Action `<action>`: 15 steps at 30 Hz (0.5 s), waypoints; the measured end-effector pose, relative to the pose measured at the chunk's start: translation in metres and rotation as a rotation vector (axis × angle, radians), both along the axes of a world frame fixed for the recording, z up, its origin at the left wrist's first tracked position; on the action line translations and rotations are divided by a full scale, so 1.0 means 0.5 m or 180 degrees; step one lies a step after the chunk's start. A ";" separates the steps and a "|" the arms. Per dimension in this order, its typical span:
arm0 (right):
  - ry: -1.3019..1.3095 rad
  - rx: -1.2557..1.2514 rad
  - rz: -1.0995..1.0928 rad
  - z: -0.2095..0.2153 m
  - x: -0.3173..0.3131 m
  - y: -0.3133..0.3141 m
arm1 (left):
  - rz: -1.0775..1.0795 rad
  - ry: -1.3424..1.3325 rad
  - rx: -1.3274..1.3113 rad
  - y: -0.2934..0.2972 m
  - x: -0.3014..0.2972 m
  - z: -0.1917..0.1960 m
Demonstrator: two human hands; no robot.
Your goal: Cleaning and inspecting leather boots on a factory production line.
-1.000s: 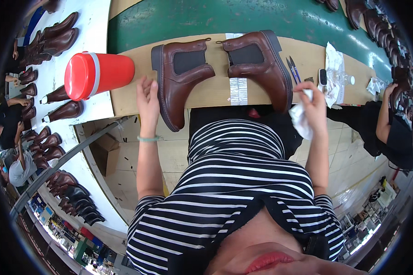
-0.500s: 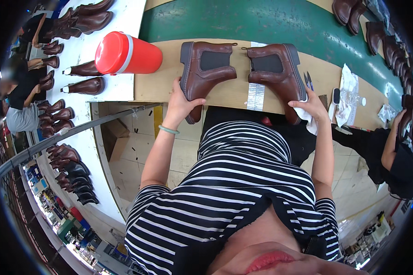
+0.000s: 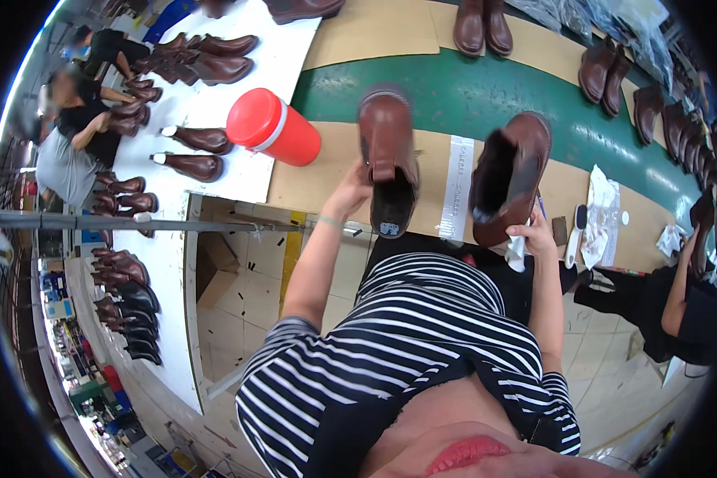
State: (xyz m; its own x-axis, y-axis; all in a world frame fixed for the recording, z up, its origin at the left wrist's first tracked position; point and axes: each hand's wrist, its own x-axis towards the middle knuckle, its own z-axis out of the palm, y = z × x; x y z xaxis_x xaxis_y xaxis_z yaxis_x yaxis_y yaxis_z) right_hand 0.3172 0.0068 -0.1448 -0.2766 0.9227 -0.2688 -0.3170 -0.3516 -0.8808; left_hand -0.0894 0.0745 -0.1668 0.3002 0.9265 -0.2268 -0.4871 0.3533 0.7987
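Two brown leather ankle boots are held up side by side over the near edge of the bench, tops tilted toward me. My left hand (image 3: 353, 191) is closed on the left boot (image 3: 387, 131) from its outer side; the boot hides part of the fingers. At the other boot (image 3: 526, 171), my right hand (image 3: 538, 233) grips the lower outer side near the heel. A white cloth (image 3: 515, 253) is pinched in that same hand and hangs below it. The dark opening of each boot shows.
A red jug (image 3: 272, 126) stands left on the cardboard-covered bench (image 3: 434, 151). To the right lie a brush (image 3: 575, 235), a brown block (image 3: 560, 231) and crumpled white paper (image 3: 601, 215). Boots line the green surface (image 3: 358, 92) and white table (image 3: 283, 48). A co-worker's arm (image 3: 677, 295) holds a boot.
Both boots have turned from lying sideways, side panels showing, to upright with openings toward me. My hands have turned with them. The whole view has shifted, so the bench sits lower and further right.
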 end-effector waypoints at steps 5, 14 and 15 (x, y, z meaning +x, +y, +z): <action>-0.0470 0.0326 0.0263 0.002 -0.052 0.039 | -0.0426 -0.0482 -0.0728 0.084 0.039 -0.061; -0.0581 0.0412 0.0284 -0.006 -0.052 0.028 | -0.0931 0.0089 -0.0737 0.102 0.126 -0.122; -0.0544 0.0382 0.0220 -0.004 -0.054 0.025 | -0.0999 0.0152 -0.0726 0.127 0.141 -0.125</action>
